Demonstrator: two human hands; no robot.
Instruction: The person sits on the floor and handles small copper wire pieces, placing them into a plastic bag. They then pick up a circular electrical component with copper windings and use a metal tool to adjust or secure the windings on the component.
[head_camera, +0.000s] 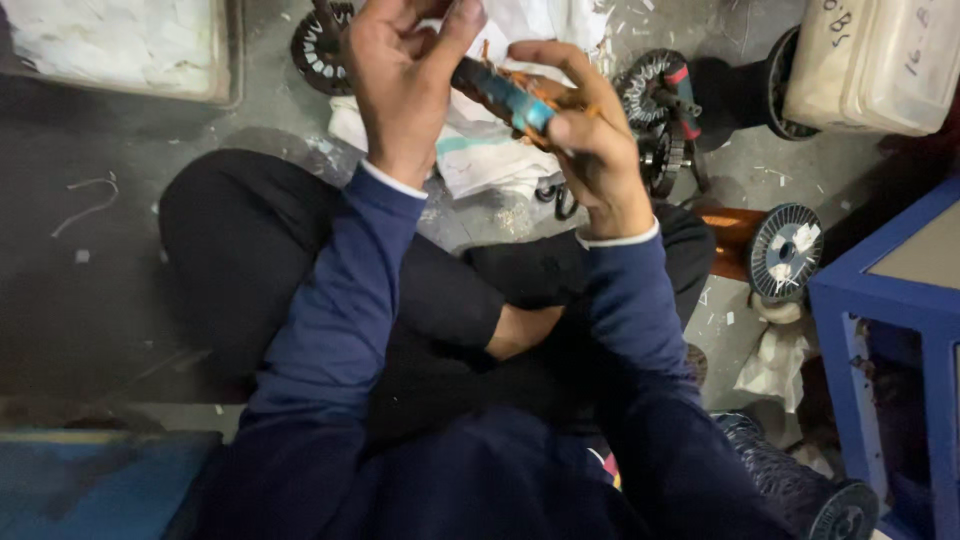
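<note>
I sit cross-legged on the floor in dark trousers and a blue sweater. Both hands are raised in front of me around a small teal cylindrical part with orange copper wire strands at its right end. My left hand grips its left end between thumb and fingers. My right hand closes around its right end and the orange wires. Under the hands lie white paper sheets on the floor.
Round laminated metal stator cores lie near the papers, a wire spool at the right. A white plastic container sits top right, a tray of white scraps top left. A blue metal frame stands right.
</note>
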